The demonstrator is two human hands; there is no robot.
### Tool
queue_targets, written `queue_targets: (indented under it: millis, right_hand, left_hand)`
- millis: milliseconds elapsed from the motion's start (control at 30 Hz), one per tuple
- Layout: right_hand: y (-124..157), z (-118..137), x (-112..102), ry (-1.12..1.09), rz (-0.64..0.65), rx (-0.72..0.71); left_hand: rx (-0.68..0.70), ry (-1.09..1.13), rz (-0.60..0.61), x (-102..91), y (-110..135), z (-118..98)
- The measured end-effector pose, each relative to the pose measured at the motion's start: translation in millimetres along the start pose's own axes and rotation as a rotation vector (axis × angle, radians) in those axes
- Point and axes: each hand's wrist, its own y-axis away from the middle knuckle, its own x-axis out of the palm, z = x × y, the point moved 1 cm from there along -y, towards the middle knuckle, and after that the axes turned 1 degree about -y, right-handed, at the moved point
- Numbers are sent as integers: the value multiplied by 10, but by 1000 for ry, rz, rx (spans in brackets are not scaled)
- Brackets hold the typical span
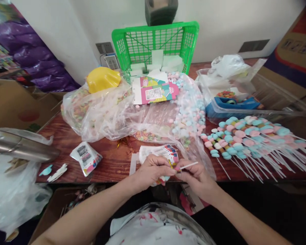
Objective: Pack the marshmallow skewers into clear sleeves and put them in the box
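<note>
My left hand (153, 170) and my right hand (196, 178) meet at the front edge of the wooden table (112, 160). The right hand's fingers pinch a thin white stick (190, 165) that points right and up. The left hand's fingers are closed on small coloured candy pieces at the stick's near end. Just behind the hands lies a stack of printed clear packets (163, 152). A pile of finished candy skewers (247, 139) with blue, pink and white pieces lies to the right.
A large clear bag of loose pastel candies (186, 109) and another of coloured rings (84, 109) fill the table's middle. Behind stand a green basket (155, 44) and a clear plastic bin (267, 98). A metal cylinder (17, 148) sits left, small packets (86, 158) near it.
</note>
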Motion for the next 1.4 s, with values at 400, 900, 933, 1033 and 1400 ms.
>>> queue_targets:
  millis: [400,900,933,1033,1400]
  right_hand:
    - [282,409,-101,698,334,-896]
    - [245,350,59,598,108,-832]
    - [248,331,51,580,111,-831]
    - [243,306,8,505,150,-818]
    - [158,416,13,567,330,-965]
  left_hand:
    - [-487,-35,618,49,130,-83]
    - [-515,-142,1045,66,-185,-42]
    - [-521,-145,1049,73,-186,-51]
    - [-555,-123,1067,89,-197,-48]
    - [-539,-105,1146,146,-155,137]
